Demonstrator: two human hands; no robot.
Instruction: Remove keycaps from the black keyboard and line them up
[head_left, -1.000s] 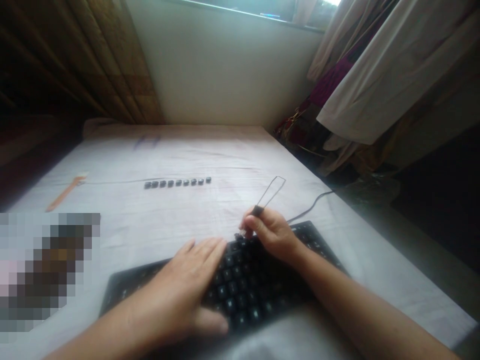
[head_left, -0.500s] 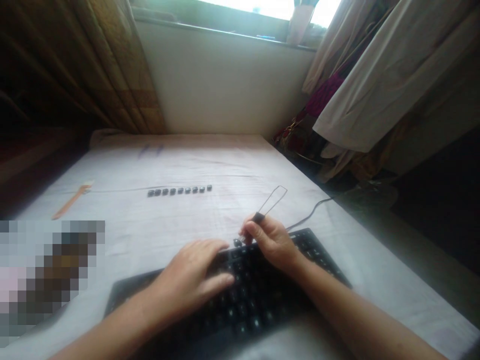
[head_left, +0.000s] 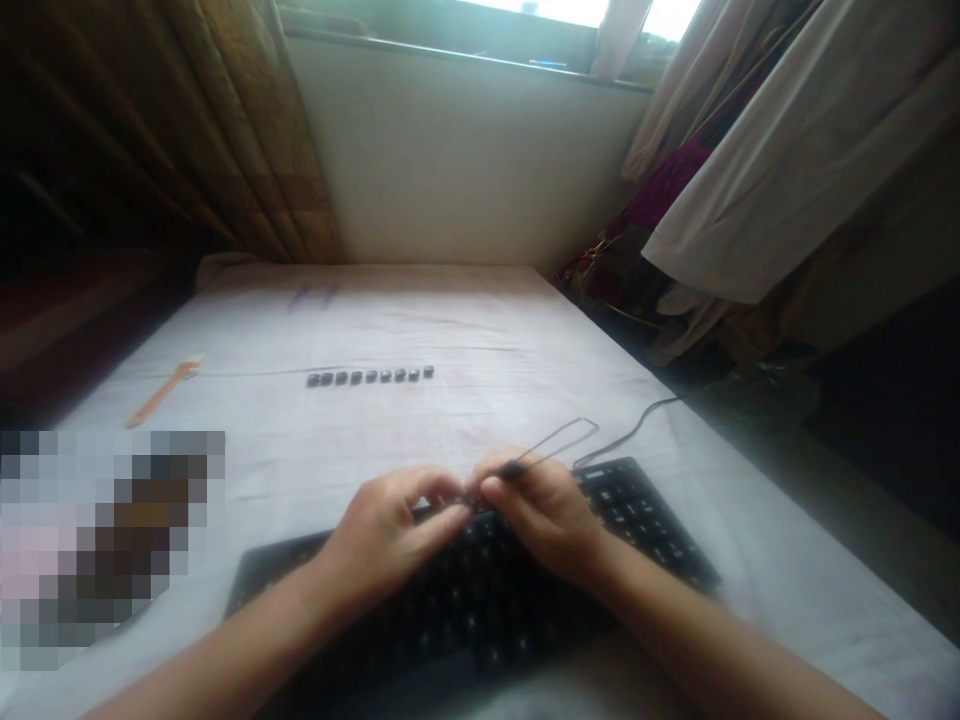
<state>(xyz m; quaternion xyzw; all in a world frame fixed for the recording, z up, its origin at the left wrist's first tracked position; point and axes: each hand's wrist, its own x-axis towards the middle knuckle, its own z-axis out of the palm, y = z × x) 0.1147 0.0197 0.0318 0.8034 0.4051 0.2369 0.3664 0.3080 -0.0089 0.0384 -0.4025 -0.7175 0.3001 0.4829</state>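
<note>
My right hand [head_left: 544,505] is closed around a wire keycap puller [head_left: 511,468], gripping its dark middle part; one wire loop sticks out to the upper right. My left hand [head_left: 405,520] pinches with thumb and fingertips at the puller's other end, on a small dark keycap mostly hidden by the fingers. Both hands meet above the back edge of a black keyboard [head_left: 645,520], whose middle and left part lie partly under my arms. Beyond the hands, several loose keycaps [head_left: 371,377] stand in a row on the pale cloth.
An orange brush-like tool [head_left: 161,395] lies on the pale cloth [head_left: 450,310] at the left. The keyboard's cable [head_left: 626,435] runs off the right edge. A blurred-out patch covers the lower left. Hanging clothes [head_left: 727,190] and a curtain [head_left: 255,130] flank the wall.
My left fingers have closed on the keycap at the puller's end. The right hand has lowered slightly, and the puller's loop tilts further down to the right. The view has shifted a little.
</note>
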